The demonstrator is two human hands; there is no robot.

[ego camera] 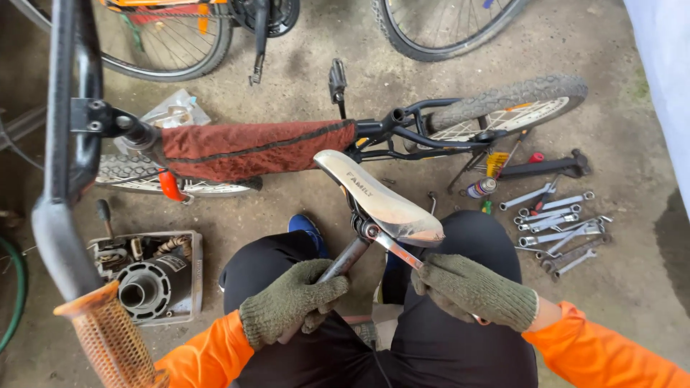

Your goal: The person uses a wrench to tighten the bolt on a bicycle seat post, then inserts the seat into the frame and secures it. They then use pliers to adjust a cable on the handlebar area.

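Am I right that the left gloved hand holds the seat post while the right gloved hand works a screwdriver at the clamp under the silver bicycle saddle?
Not quite: the head view shows the right hand working a metal wrench, not a screwdriver. The left hand does grip the seat post under the silver saddle.

Small bicycle (287,147) lies on its side on dirt floor (287,208); frame wrapped in red cloth (244,149). Knobby tyre (510,104) upper right. Spanners (560,226) spread in a loose cluster at right, near a small spray can (480,188). Grey motor part in a tray (147,280) at left. Orange handlebar grip (108,338) in the near-left foreground. Second bike's wheel (172,43) top left.
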